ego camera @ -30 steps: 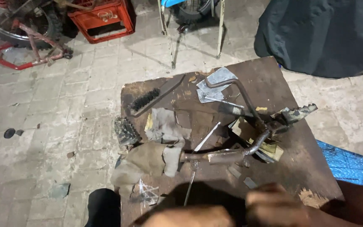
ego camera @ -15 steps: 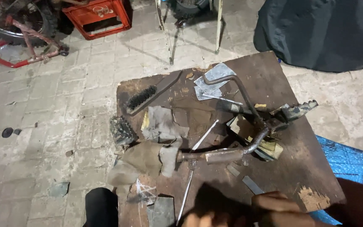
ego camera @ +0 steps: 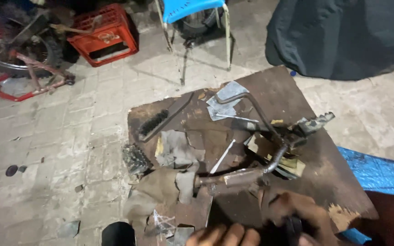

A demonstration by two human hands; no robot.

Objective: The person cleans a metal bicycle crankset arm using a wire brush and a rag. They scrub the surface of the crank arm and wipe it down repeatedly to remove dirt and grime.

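Right hand (ego camera: 297, 214) at bottom edge, grip curled round small dark object (ego camera: 292, 225); kind unclear. Left hand (ego camera: 226, 236) just beside, only fingertips in frame, grip cannot tell. Rusty bent bar (ego camera: 251, 175) lies on tabletop (ego camera: 297, 100) just beyond hands, amid rags (ego camera: 174, 150), wire brush (ego camera: 153, 123). Step looks like working on bar; next move needs steady hold near its end.

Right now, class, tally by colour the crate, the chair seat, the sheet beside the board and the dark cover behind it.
Red: 1, the crate.
Blue: 2, the chair seat and the sheet beside the wooden board.
Black: 1, the cover.
Total: 4.
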